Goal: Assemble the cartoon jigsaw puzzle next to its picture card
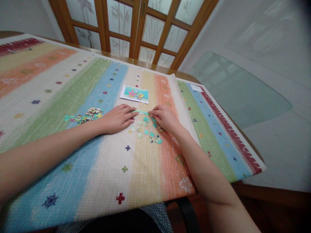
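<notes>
A short row of joined jigsaw puzzle pieces (142, 112) lies on the tablecloth between my two hands. My left hand (118, 118) rests flat with fingers stretched out, its fingertips at the row's left end. At the right end, the thumb and fingers of my right hand (165, 117) are pinched together on the edge of the row; the exact piece under them is hidden. Just below the row, several loose puzzle pieces (146, 132) in turquoise and pale colours are scattered. A heap of puzzle pieces (93, 113) sits left of my left hand, partly behind the forearm.
Beyond my hands lies a picture card (134, 94) with a pink and a yellow cartoon figure. The striped tablecloth (116, 165) covers the table. A white label (196, 88) is at the far right edge, and wood-framed glass doors (141, 27) stand behind.
</notes>
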Tool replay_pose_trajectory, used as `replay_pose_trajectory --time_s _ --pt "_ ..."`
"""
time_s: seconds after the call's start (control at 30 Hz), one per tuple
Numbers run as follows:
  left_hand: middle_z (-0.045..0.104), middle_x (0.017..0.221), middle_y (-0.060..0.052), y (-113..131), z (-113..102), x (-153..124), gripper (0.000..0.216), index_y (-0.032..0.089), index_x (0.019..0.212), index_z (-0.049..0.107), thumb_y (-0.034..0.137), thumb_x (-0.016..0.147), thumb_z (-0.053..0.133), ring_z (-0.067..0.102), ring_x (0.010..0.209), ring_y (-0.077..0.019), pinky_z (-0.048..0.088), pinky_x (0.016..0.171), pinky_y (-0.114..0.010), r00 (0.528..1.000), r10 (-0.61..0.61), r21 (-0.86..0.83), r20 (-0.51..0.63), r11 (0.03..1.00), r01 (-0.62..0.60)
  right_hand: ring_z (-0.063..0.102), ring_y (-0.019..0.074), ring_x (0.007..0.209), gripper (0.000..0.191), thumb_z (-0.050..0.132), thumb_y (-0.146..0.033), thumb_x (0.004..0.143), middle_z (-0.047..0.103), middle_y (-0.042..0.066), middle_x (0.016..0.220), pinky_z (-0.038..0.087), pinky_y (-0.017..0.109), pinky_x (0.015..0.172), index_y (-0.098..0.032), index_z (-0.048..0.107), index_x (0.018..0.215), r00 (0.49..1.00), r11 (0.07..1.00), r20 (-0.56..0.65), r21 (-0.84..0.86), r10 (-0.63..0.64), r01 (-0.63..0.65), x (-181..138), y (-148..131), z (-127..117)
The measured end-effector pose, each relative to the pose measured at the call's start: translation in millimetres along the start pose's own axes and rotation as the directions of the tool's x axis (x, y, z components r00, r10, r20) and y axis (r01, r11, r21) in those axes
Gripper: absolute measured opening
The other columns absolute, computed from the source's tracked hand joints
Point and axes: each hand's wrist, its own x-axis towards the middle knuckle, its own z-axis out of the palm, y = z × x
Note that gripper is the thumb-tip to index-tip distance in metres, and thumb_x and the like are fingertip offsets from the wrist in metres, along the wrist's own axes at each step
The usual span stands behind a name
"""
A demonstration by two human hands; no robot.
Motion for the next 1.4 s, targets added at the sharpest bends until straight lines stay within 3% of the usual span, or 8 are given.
replay_pose_trajectory --time_s 0.13,0.5,0.8,1.07,1.4 --pt "0.055 0.158 -0.012 -0.3 1.3 0.4 0.058 0.017 0.156 0.054 0.048 0.113 0.028 0.046 0.144 -0.0307 0.032 0.126 -0.046 1.0 -0.003 0.007 0.001 1.0 0.003 0.064 0.0269 0.097 0.024 0.063 -0.021 0.101 0.074 0.013 0.103 0.047 0.039 0.088 -0.021 0.085 0.111 1.0 0.997 0.014 -0.069 -0.02 0.021 2.8 -1.0 5.4" --pt "0.052 0.161 -0.012 0.1 0.9 1.1 0.059 0.017 0.157 0.052 0.049 0.113 0.029 0.043 0.147 -0.0306 0.029 0.128 -0.046 0.999 -0.032 0.008 0.022 0.999 0.031 0.063 0.0259 0.097 0.021 0.068 -0.022 0.099 0.072 0.013 0.102 0.048 0.039 0.089 -0.019 0.085 0.111 1.0 0.999 -0.027 0.041 0.003 -0.002 8.6 8.6 14.6" --pt "0.048 0.164 -0.013 -1.6 3.1 0.2 0.06 0.018 0.158 0.05 0.05 0.111 0.031 0.039 0.153 -0.0327 0.028 0.128 -0.051 0.997 -0.075 0.001 0.025 0.997 0.075 0.062 0.0274 0.097 0.021 0.067 -0.025 0.1 0.07 0.012 0.101 0.046 0.041 0.088 -0.023 0.086 0.109 0.997 0.999 -0.069 0.008 0.037 -0.036 11.9 3.2 17.6" --pt "0.049 0.163 -0.015 -0.1 0.8 0.3 0.061 0.013 0.158 0.045 0.05 0.112 0.03 0.04 0.151 -0.033 0.028 0.129 -0.049 0.996 -0.08 0.04 0.031 0.996 0.079 0.064 0.0303 0.103 0.025 0.064 -0.024 0.1 0.072 0.015 0.107 0.048 0.043 0.09 -0.017 0.084 0.114 0.996 0.996 -0.044 -0.036 0.084 -0.085 12.8 -7.7 13.6" --pt "0.051 0.161 -0.017 0.6 0.0 -1.0 0.061 0.014 0.158 0.04 0.051 0.111 0.032 0.042 0.15 -0.0336 0.031 0.127 -0.05 0.995 -0.101 -0.015 0.014 0.995 0.101 0.066 0.0265 0.104 0.037 0.052 -0.014 0.1 0.074 0.013 0.11 0.049 0.041 0.094 -0.02 0.078 0.124 0.992 0.988 -0.044 0.104 0.118 -0.113 -1.8 5.5 -12.7"
